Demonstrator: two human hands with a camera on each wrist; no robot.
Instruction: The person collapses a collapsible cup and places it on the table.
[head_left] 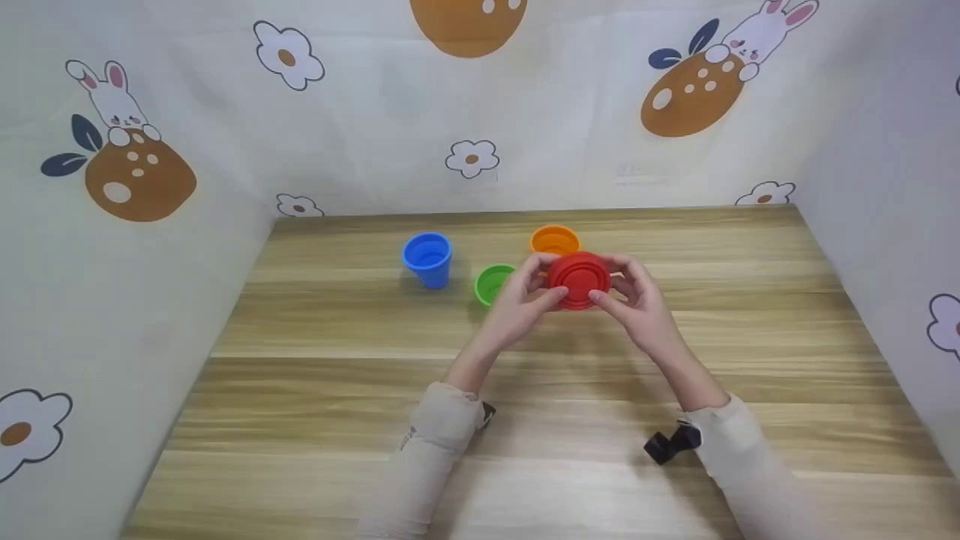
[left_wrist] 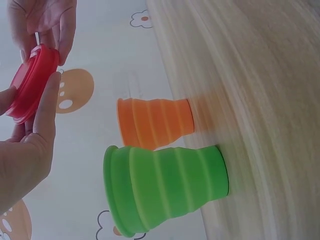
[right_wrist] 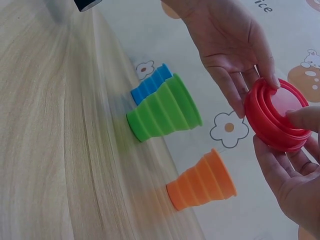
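Both hands hold a red collapsible cup (head_left: 580,279), folded flat into a ringed disc, up above the table. The left hand (head_left: 525,294) pinches its left side, thumb on the ringed face and fingers behind. On the other side the right hand (head_left: 636,301) grips it the same way. A green collapsible cup (left_wrist: 165,185), stretched to full height, stands upright just left of the hands and is partly covered by the left one in the head view. Behind the red cup stands an orange collapsible cup (right_wrist: 202,182), also extended. Farther left is an extended blue cup (head_left: 427,259).
The wood-grain table (head_left: 315,405) ends at a back wall covered with a printed cloth (head_left: 375,135) of rabbits, fruit and flowers. Side walls rise at left and right. A black wrist camera (head_left: 667,444) sticks out from the right sleeve (head_left: 742,442).
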